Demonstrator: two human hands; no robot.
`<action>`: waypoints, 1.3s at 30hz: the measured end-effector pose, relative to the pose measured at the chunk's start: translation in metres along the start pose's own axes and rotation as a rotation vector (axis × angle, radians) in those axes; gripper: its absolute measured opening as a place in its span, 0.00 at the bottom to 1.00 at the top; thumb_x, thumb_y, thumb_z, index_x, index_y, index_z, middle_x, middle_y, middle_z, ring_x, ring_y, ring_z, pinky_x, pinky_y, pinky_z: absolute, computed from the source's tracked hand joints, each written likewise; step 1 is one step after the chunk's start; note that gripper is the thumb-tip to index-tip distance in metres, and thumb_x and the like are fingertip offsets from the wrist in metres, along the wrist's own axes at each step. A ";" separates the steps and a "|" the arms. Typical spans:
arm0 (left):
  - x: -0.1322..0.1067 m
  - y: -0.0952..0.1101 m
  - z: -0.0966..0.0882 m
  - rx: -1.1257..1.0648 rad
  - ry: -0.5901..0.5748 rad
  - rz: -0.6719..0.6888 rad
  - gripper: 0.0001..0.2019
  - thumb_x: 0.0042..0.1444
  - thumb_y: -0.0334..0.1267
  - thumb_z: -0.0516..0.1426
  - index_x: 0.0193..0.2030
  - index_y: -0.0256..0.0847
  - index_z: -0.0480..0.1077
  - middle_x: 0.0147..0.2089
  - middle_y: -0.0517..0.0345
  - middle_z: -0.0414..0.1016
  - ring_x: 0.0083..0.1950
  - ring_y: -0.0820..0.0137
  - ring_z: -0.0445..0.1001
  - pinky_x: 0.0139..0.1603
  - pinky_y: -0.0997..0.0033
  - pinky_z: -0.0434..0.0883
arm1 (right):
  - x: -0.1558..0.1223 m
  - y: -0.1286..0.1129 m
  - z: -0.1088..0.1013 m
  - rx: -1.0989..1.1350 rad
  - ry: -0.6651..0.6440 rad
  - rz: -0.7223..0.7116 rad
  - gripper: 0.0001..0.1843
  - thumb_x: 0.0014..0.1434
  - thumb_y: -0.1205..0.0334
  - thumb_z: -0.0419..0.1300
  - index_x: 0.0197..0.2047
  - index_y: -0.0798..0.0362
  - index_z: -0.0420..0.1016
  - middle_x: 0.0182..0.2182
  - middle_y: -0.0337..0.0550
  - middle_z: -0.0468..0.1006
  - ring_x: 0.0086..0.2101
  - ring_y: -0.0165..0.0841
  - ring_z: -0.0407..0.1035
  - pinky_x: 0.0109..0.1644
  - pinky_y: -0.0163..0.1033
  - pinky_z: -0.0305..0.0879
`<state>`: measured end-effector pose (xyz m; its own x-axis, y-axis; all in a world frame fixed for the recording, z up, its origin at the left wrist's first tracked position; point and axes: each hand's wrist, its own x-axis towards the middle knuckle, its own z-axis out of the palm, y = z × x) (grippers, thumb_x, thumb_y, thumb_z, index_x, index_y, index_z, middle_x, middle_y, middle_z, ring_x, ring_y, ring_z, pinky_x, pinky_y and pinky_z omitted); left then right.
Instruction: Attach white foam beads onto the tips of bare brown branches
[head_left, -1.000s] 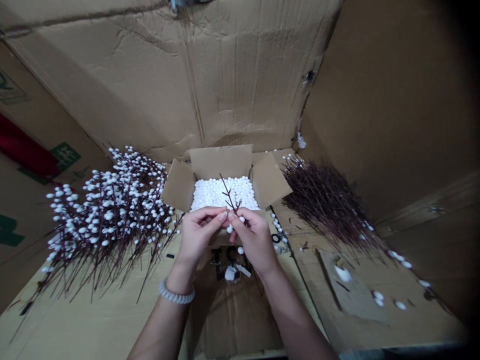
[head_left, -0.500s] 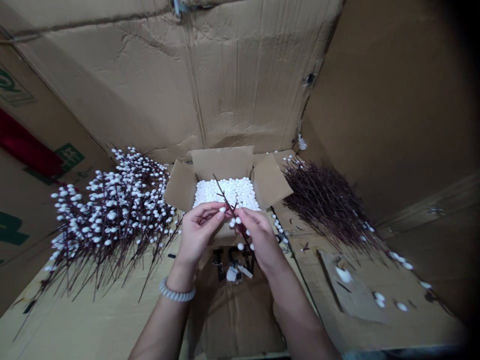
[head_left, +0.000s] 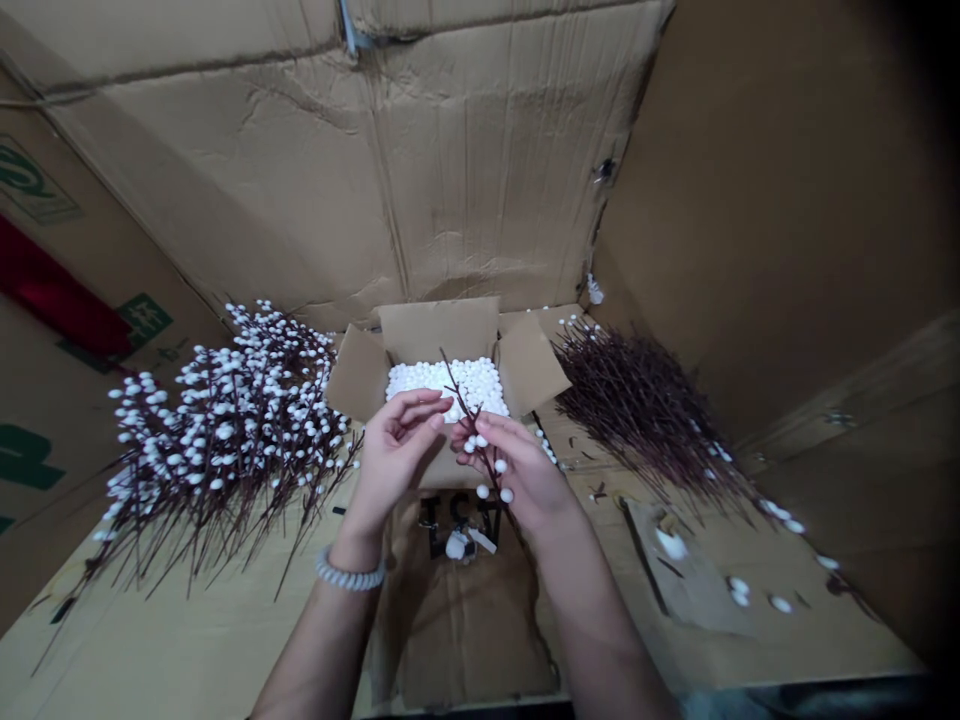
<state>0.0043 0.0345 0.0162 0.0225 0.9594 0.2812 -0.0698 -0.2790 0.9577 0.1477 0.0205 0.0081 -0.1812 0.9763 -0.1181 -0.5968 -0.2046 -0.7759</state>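
Twig [head_left: 457,385] lengthwise in right hand [head_left: 525,480], tip away toward box [head_left: 439,328]

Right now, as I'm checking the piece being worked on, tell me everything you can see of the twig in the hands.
The twig is a thin, dark reddish-brown stem with short side shoots, likely artificial. Its upper part is bare and rises tilted over the open box of white foam balls. Lower down, several small white beads sit on its tips. The right hand pinches it mid-stem. The left hand has its fingertips beside it, contact unclear.
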 end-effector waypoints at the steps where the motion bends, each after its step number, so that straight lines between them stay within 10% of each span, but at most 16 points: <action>1: 0.005 0.000 -0.002 0.110 0.013 0.049 0.08 0.53 0.36 0.61 0.40 0.38 0.74 0.41 0.50 0.81 0.44 0.66 0.79 0.47 0.69 0.74 | 0.000 0.000 -0.002 0.032 -0.010 0.009 0.12 0.42 0.55 0.69 0.28 0.53 0.77 0.27 0.41 0.79 0.30 0.31 0.72 0.34 0.35 0.68; 5: 0.034 0.001 -0.011 0.817 -0.083 0.146 0.11 0.59 0.35 0.52 0.43 0.38 0.75 0.44 0.48 0.80 0.45 0.63 0.78 0.48 0.65 0.72 | 0.002 -0.002 -0.010 0.172 -0.087 0.073 0.11 0.45 0.56 0.68 0.30 0.53 0.77 0.29 0.40 0.79 0.33 0.30 0.74 0.40 0.37 0.70; 15: 0.080 -0.011 -0.004 1.377 -0.334 -0.106 0.15 0.41 0.26 0.61 0.37 0.43 0.80 0.39 0.45 0.81 0.44 0.53 0.77 0.46 0.59 0.70 | 0.004 -0.004 -0.014 0.330 -0.084 0.081 0.13 0.41 0.64 0.72 0.28 0.53 0.72 0.26 0.36 0.78 0.25 0.27 0.72 0.30 0.34 0.71; 27: 0.078 -0.016 -0.012 1.444 -0.337 -0.021 0.16 0.57 0.34 0.52 0.49 0.39 0.76 0.48 0.43 0.79 0.51 0.54 0.75 0.50 0.62 0.69 | 0.008 -0.001 -0.012 0.375 -0.030 0.033 0.16 0.39 0.64 0.74 0.29 0.53 0.72 0.25 0.36 0.79 0.23 0.26 0.72 0.24 0.29 0.70; 39: 0.073 -0.017 -0.020 1.127 -0.193 0.021 0.10 0.51 0.32 0.54 0.40 0.40 0.73 0.30 0.53 0.78 0.36 0.59 0.77 0.39 0.66 0.67 | 0.007 0.001 -0.005 0.313 0.031 -0.014 0.19 0.35 0.59 0.75 0.29 0.56 0.74 0.24 0.36 0.77 0.22 0.25 0.70 0.23 0.29 0.69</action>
<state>-0.0126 0.1104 0.0191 0.1920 0.9588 0.2093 0.8598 -0.2672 0.4352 0.1502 0.0272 0.0037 -0.1501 0.9800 -0.1308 -0.8117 -0.1977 -0.5496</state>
